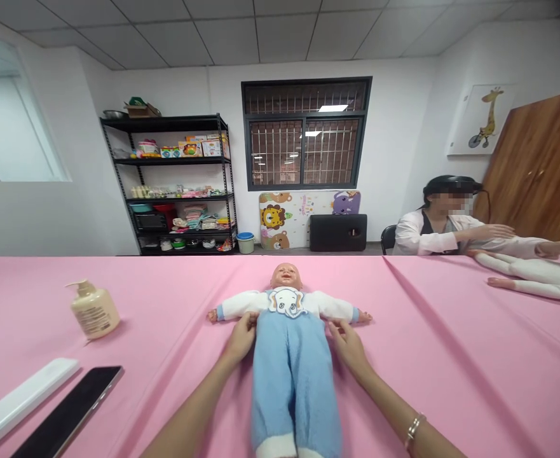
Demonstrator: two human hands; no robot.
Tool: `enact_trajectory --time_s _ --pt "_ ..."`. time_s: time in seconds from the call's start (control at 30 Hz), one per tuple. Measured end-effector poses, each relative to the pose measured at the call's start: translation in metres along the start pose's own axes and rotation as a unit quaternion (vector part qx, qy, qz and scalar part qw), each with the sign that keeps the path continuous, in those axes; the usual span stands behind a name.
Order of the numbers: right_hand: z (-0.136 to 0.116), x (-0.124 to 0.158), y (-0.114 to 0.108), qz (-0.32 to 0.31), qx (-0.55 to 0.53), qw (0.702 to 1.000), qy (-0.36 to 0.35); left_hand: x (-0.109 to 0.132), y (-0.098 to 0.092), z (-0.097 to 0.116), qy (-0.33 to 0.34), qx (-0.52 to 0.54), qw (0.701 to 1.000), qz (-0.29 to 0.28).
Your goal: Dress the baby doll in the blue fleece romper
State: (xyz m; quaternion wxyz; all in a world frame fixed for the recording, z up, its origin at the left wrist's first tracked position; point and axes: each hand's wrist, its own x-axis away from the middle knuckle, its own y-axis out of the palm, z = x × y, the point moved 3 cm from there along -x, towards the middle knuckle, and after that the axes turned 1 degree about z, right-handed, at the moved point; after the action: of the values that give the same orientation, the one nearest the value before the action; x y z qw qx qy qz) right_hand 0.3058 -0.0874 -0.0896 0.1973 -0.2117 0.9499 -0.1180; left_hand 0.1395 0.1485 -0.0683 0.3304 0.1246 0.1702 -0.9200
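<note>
A baby doll lies on its back on the pink-covered table, arms stretched out to both sides. It wears a light blue and white romper with an elephant face on the chest. My left hand is at the romper's left edge below the doll's sleeve, fingers closed on the fabric. On the opposite edge my right hand pinches the cloth at about the same height, a silver bracelet on its wrist. The fingertips are partly hidden against the romper.
At the left stand a pump bottle, a white long case and a black phone. Across the table at right, a person handles another doll. Behind are a black shelf and a bin.
</note>
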Motion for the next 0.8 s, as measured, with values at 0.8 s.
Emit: enact_trajectory --time_s 0.8 --pt "-0.151 0.163 0.053 -0.059 0.227 0.779 -0.581 0.012 -0.014 0.000 0.021 -0.071 0.997 0.021"
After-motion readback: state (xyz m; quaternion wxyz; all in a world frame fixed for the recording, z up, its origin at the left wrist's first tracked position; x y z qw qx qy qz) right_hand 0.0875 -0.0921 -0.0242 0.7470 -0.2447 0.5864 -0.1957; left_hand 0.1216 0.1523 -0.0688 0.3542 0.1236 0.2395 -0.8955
